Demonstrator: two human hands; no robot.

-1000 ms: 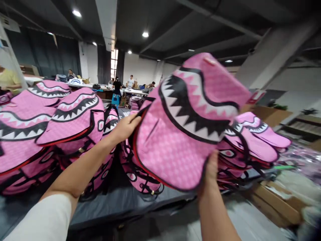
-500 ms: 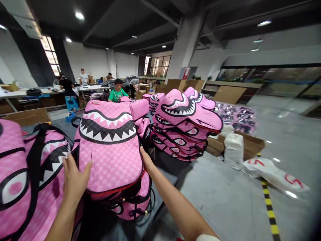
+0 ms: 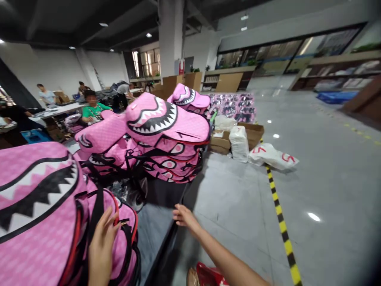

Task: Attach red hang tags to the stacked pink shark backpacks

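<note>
A pink checkered backpack (image 3: 32, 186) with a black-and-white shark-mouth print fills the lower left, lying on top of other pink bags (image 3: 126, 214). My left hand (image 3: 102, 242) is beside that pile, fingers stretched and apart; whether it touches the bags I cannot tell. Over the edge of the dark-covered table (image 3: 156, 222) hangs my right hand (image 3: 184, 216), fingers loosely apart and holding nothing. Farther along the table rises another stack of the same shark-print backpacks (image 3: 171, 139). Clear plastic wrapping (image 3: 127, 192) lies between the piles.
A person in a green top (image 3: 93, 109) is behind the bags. On the floor to the right are a cardboard box (image 3: 251, 133), white wrapped bundles (image 3: 239, 143), white bags with red marks (image 3: 272, 155) and yellow-black tape (image 3: 278, 210). Something red (image 3: 210, 274) shows below my right arm.
My hands have come off the sides of the shark-print backpack. The view has turned right, so that backpack now sits far left, and my right hand is at the table edge.
</note>
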